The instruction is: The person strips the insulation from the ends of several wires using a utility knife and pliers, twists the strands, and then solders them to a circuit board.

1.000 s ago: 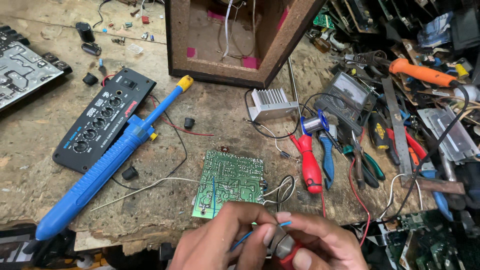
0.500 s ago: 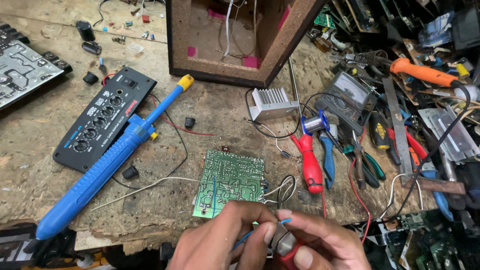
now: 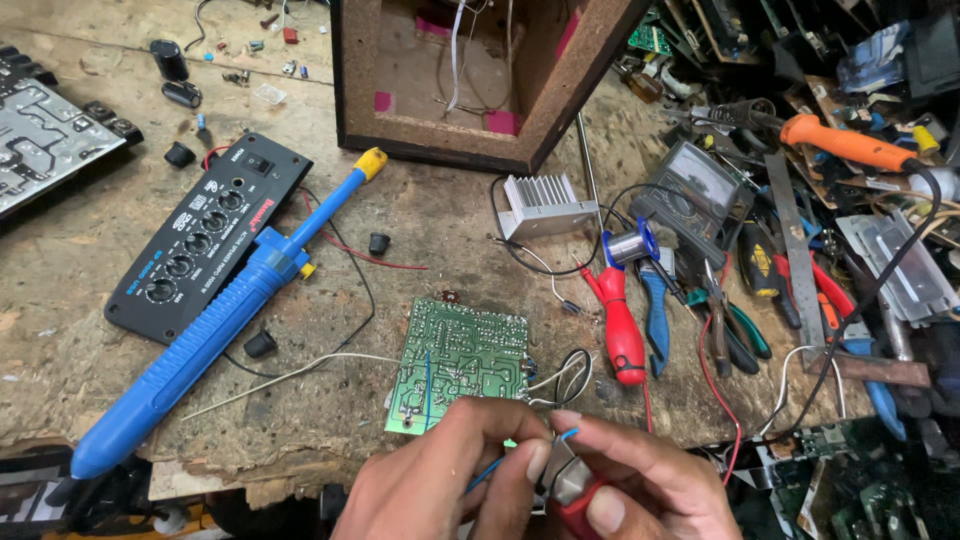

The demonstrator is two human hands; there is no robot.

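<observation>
**Asha:** Blue wire (image 3: 487, 472), thin and short, sits at the bottom of the view, just in front of the green circuit board (image 3: 458, 365). Where exactly is it held?

**Ben:** The left hand (image 3: 440, 490) pinches it between thumb and fingertips, fingers drawn close together. One end pokes out by the right hand (image 3: 640, 490), near the steel tips of a red-handled cutter (image 3: 568, 485).

**Asha:** And the right hand?

**Ben:** Wrapped tight around the cutter's red grips. The tips seem to be meeting the wire, though the fingers hide the contact, so I can't say for certain.

**Asha:** What lies about them?

**Ben:** The board rests flat on the worn wooden bench (image 3: 90, 330), solder side up, with white and black leads trailing off it. To its left lies a long blue desoldering pump (image 3: 215, 325), partly across a black control panel (image 3: 205, 250) with a row of knobs. To the right are a red screwdriver (image 3: 620, 330), a spool of solder (image 3: 628, 247) and a finned heat sink (image 3: 545, 200). An open wooden speaker box (image 3: 470, 75) stands behind.
</observation>
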